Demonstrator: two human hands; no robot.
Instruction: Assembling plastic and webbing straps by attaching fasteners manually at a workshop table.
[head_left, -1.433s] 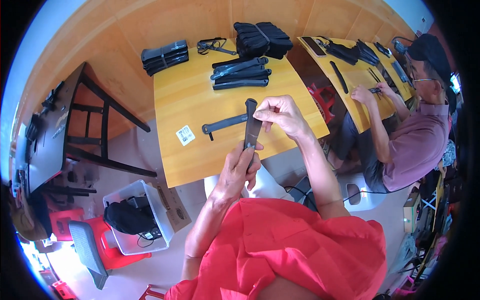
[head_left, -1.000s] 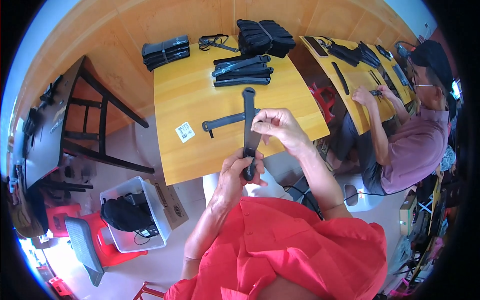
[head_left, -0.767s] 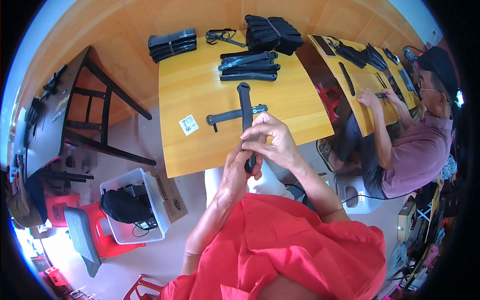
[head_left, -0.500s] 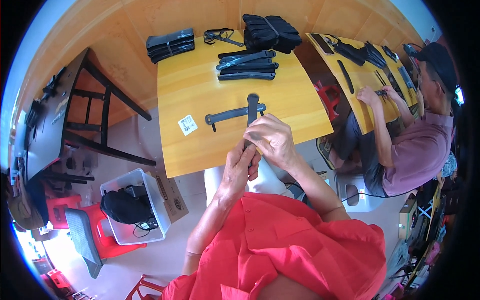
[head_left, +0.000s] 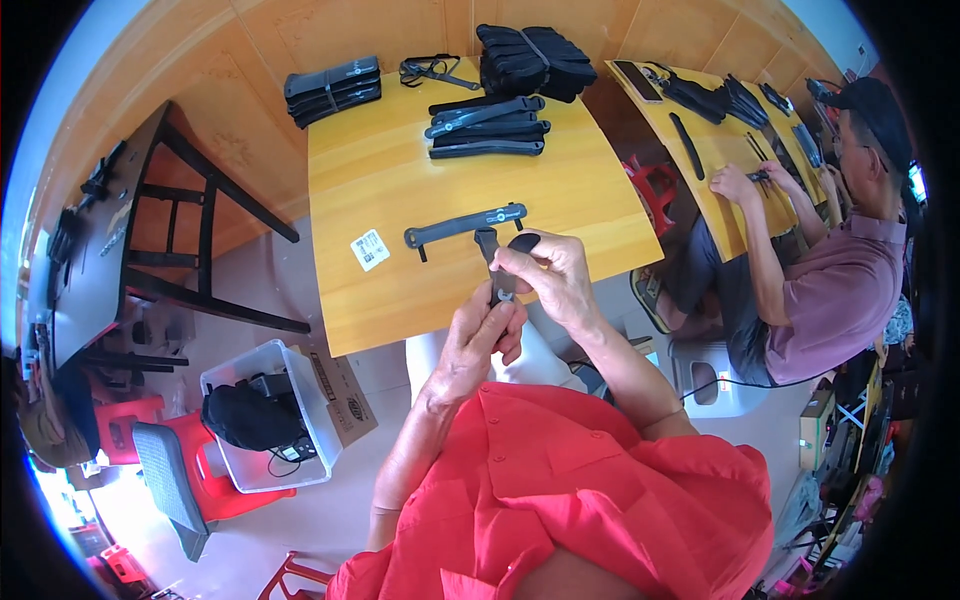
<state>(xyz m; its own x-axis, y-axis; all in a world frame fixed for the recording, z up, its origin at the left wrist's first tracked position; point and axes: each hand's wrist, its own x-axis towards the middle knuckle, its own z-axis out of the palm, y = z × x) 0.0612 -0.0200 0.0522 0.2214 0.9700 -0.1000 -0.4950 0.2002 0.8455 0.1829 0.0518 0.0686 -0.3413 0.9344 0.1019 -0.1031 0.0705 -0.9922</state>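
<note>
Over the table's near edge, both hands are closed on one dark strap [head_left: 488, 245]. My left hand [head_left: 474, 338] grips its lower part, with the thumb on top. My right hand [head_left: 558, 285] pinches it higher up; a rounded black end sticks out above those fingers. I cannot tell whether that end belongs to the same strap. Just beyond the hands, another dark grey strap [head_left: 462, 226] lies crosswise on the table, with two short black pieces poking out from its near side. To its left is a white printed label [head_left: 369, 250].
At the back of the yellow table [head_left: 380, 180] lie a pile of straps [head_left: 487, 138], two banded black bundles [head_left: 333, 92] [head_left: 537, 65] and a tangled black strap [head_left: 437, 70]. A co-worker [head_left: 840, 270] handles small parts at right. A plastic bin [head_left: 222, 440] stands on the floor at left.
The held strap has been drawn nearer, its far end no longer overlapping the strap on the table. My right hand has shifted its grip, and a rounded black end now shows above its fingers.
</note>
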